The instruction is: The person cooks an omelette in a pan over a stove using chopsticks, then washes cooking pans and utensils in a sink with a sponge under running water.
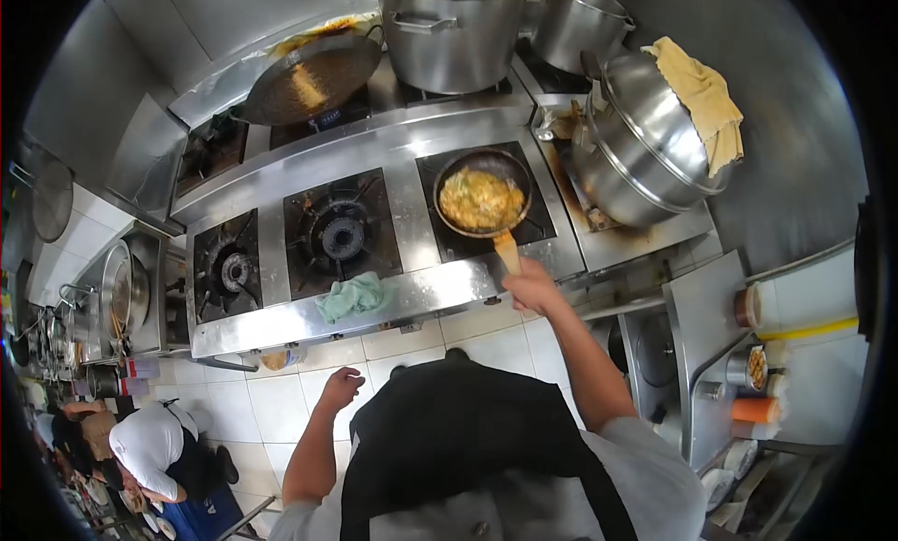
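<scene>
My right hand is closed round the light wooden-looking handle of a frying pan. The dark round pan sits over the right front burner, with a yellow-brown, egg-like food inside it. My left hand hangs over the floor in front of the stove, its fingers curled and touching nothing that I can see. A pale green cloth lies on the stove's front edge, above and beyond my left hand.
Behind stand a wok, a large pot and another pot. A lidded steamer with a yellow cloth is at the right. A person in white bends at the lower left. Shelves hold containers at the right.
</scene>
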Available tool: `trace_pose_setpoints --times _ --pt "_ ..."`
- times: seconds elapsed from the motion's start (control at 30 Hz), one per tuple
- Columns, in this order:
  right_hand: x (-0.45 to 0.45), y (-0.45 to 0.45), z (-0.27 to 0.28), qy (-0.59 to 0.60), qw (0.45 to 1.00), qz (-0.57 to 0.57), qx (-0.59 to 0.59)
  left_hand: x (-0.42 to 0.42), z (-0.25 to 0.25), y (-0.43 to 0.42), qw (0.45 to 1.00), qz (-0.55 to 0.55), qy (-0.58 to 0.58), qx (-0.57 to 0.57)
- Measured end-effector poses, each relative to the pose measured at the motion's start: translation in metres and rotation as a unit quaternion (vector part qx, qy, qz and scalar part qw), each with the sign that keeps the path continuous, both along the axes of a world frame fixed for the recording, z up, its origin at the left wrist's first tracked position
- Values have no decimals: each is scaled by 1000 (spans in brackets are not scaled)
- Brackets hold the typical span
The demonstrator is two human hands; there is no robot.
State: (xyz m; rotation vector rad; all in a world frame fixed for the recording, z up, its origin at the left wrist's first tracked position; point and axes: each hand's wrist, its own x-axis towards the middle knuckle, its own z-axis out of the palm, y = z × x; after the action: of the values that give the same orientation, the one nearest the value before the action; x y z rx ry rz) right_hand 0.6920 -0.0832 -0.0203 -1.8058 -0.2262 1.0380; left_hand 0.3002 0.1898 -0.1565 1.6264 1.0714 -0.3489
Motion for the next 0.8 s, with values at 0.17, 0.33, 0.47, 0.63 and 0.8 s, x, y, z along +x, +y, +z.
trace_pose_setpoints --times 0.17,0.33,0.47,0.63,0.8 --pt "-4 5 41 74 996 8 49 9 -9 1 987 -145 21 69" --pt "2 32 66 110 990 -30 89 20 -19 11 995 -82 -10 52" --pt "23 77 165 -45 982 3 181 21 -46 22 997 -58 -21 45" --pt "31 128 287 -146 963 15 224 16 -49 17 999 -40 -19 16" --pt "5 138 252 27 960 14 280 -5 -41 5 992 -84 -16 90"
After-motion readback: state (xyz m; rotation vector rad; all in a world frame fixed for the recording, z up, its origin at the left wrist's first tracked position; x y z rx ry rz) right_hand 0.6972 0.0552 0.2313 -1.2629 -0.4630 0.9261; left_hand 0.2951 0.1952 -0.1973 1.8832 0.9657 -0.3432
